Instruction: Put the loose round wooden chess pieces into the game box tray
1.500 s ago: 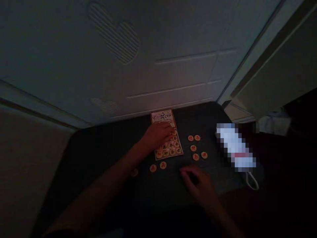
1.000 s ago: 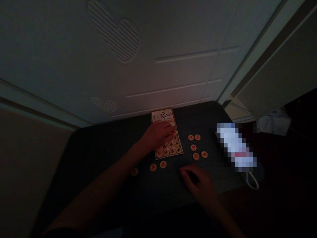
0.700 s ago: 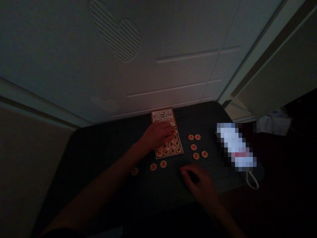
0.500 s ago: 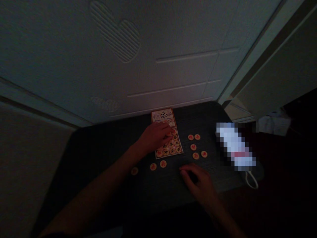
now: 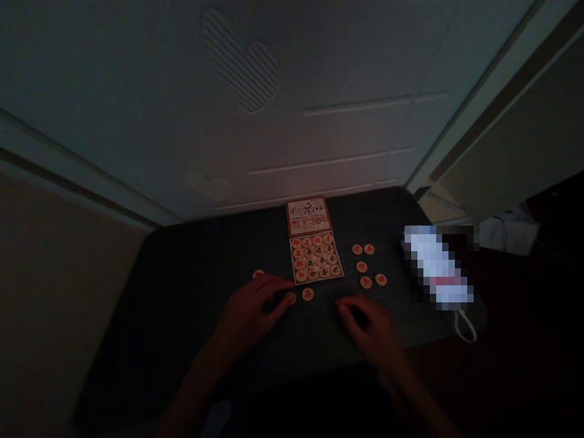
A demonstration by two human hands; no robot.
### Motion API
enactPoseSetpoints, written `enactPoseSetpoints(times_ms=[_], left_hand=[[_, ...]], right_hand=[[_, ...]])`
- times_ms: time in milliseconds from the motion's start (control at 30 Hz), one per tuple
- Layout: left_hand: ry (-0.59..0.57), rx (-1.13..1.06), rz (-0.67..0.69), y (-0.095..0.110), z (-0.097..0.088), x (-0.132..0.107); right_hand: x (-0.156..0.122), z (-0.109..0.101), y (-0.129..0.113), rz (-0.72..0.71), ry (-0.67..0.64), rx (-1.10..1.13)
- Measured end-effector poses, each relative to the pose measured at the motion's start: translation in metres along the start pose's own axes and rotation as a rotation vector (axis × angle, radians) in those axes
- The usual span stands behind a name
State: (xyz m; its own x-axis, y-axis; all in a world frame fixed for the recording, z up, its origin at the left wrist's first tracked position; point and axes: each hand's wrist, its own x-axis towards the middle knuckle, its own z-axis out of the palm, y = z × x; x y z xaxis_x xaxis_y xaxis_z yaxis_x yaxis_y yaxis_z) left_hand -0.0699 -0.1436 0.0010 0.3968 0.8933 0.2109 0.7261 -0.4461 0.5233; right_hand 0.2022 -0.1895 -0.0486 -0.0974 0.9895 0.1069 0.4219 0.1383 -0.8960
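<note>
Beside pale panelling (image 5: 342, 134), left fingers (image 5: 272, 283) and right fingers (image 5: 361, 302) half-curl over the dark tabletop (image 5: 301, 337), grips unclear.

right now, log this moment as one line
left hand: at loose piece, contact unclear | right hand: curled over table | tray: rows of red/black pieces

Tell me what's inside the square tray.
The square tray holds round pieces in four rows of four: red characters fill the far row and left column, black the rest. Whatever lies beneath the pieces is covered and cannot be seen.
</note>
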Motion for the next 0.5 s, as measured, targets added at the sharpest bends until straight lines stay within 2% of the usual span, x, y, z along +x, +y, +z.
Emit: enactPoseSetpoints(times_ms=[100,200,367,500], left_hand=[[0.009,-0.087,-0.097,0.009,0.016,-0.032],[0.004,-0.158,-0.138,0.021,0.034,-0.050],[0.029,-0.162,-0.162,0.036,0.053,-0.055],[0.068,-0.194,-0.139,0.032,0.052,-0.054]], right_hand=[[0.001,0.000,-0.001,-0.009,-0.012,-0.027],[0.001,0.001,-0.003,-0.024,-0.007,-0.058],[0.002,0.004,-0.001,-0.054,0.015,-0.114],[0.002,0.006,0.000,-0.054,0.020,-0.145]])
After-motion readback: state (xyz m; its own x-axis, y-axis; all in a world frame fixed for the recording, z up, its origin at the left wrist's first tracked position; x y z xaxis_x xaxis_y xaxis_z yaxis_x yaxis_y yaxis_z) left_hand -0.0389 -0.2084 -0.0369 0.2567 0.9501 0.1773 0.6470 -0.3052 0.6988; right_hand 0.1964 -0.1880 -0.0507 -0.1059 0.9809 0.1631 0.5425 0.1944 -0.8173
